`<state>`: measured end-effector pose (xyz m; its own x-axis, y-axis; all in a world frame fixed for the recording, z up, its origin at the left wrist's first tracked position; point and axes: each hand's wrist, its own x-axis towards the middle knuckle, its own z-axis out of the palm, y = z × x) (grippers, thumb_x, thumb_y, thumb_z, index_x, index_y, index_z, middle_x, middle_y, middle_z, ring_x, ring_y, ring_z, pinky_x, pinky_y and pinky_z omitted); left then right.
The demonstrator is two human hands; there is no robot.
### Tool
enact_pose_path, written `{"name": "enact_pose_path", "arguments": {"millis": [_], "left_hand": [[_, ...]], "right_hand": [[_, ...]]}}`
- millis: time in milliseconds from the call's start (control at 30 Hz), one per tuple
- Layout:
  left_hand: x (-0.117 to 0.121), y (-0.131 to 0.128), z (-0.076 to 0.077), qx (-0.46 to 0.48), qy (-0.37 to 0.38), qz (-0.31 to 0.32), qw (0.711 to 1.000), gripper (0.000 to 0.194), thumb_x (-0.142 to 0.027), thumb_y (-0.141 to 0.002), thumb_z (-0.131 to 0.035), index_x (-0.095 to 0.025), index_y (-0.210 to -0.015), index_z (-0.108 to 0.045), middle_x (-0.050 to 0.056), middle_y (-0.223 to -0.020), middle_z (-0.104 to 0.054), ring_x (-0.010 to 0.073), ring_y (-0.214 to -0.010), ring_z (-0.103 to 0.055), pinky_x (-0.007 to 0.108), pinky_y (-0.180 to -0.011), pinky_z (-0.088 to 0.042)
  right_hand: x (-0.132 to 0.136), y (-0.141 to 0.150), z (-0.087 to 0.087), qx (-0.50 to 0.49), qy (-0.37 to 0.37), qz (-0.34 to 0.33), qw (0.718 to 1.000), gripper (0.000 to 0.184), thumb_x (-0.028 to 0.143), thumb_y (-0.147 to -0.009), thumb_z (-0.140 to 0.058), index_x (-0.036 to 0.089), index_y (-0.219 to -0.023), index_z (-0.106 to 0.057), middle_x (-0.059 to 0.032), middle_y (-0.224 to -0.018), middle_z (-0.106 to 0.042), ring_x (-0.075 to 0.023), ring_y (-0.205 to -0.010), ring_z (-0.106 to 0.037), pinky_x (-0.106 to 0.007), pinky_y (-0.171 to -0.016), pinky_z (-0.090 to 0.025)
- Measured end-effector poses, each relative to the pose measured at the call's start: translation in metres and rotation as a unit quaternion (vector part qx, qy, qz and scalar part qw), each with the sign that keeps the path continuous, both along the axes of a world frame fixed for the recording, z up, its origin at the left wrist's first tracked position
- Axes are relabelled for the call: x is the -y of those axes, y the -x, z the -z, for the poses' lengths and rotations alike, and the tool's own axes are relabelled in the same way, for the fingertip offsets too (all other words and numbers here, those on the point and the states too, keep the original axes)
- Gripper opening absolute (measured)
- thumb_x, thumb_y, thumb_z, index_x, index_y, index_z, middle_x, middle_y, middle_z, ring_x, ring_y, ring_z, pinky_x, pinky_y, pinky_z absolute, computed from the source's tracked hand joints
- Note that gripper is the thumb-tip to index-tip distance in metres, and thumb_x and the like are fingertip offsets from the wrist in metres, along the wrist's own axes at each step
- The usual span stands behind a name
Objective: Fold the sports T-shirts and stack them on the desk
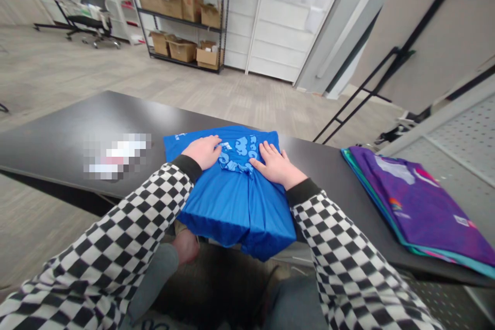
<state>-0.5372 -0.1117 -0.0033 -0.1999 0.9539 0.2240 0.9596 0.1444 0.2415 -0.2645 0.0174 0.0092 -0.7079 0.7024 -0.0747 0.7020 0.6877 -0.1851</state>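
A blue T-shirt [232, 211] with a light blue print lies on the dark table in front of me, its lower part hanging over the near edge. My left hand [204, 151] rests on the upper left of the cloth, fingers pointing inward. Over on the right side, my right hand [275, 162] lies flat on the shirt with its fingers spread and the thumb toward the middle. Between the two hands the fabric is bunched and creased around the collar area.
A stack of folded purple and teal shirts [421, 201] sits at the table's right end. On the left part of the black table [50, 139] is a blurred-out item [118, 157]. Beyond stand a shelf with cardboard boxes [181, 51] and an office chair [91, 2].
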Motion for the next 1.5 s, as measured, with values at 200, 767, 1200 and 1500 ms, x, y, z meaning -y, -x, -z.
{"name": "enact_pose_path", "arguments": {"millis": [200, 767, 1200, 1500], "left_hand": [[0.002, 0.007, -0.006, 0.005, -0.033, -0.08, 0.996, 0.024, -0.042, -0.1, -0.065, -0.025, -0.106, -0.082, 0.012, -0.126, -0.08, 0.0337, -0.123, -0.074, 0.048, -0.111, -0.059], [0.01, 0.006, -0.017, -0.015, -0.006, -0.155, 0.988, 0.031, -0.035, -0.106, -0.052, -0.024, -0.099, -0.081, 0.018, -0.122, -0.075, 0.0425, -0.12, -0.069, 0.061, -0.101, -0.058], [0.012, -0.004, -0.024, 0.028, -0.108, -0.06, 0.992, 0.038, -0.035, -0.104, -0.055, -0.024, -0.133, -0.077, 0.012, -0.138, -0.077, 0.0349, -0.133, -0.068, 0.054, -0.121, -0.053], [0.004, -0.007, -0.004, -0.01, 0.101, 0.098, 0.99, 0.064, -0.055, -0.116, -0.04, -0.03, -0.174, -0.051, 0.007, -0.185, -0.04, 0.0335, -0.173, -0.035, 0.066, -0.14, -0.024]], "right_hand": [[-0.006, -0.003, 0.003, -0.016, 0.003, -0.014, 1.0, 0.103, 0.089, -0.107, -0.033, 0.021, -0.185, -0.027, -0.0157, -0.191, -0.016, -0.0398, -0.178, -0.013, -0.072, -0.14, -0.012], [-0.042, 0.0, 0.007, -0.069, -0.025, 0.024, 0.997, 0.073, 0.064, -0.117, -0.035, 0.024, -0.178, -0.044, -0.0151, -0.187, -0.034, -0.0403, -0.175, -0.027, -0.079, -0.138, -0.013], [-0.056, -0.005, 0.015, -0.037, -0.012, 0.11, 0.993, 0.09, 0.078, -0.11, -0.034, 0.024, -0.182, -0.034, -0.0135, -0.191, -0.022, -0.0511, -0.174, -0.021, -0.084, -0.135, -0.009], [-0.075, -0.023, 0.014, -0.029, 0.026, 0.094, 0.995, 0.099, 0.086, -0.105, -0.041, 0.027, -0.184, -0.031, -0.0098, -0.193, -0.016, -0.056, -0.174, -0.013, -0.087, -0.133, -0.005]]}}
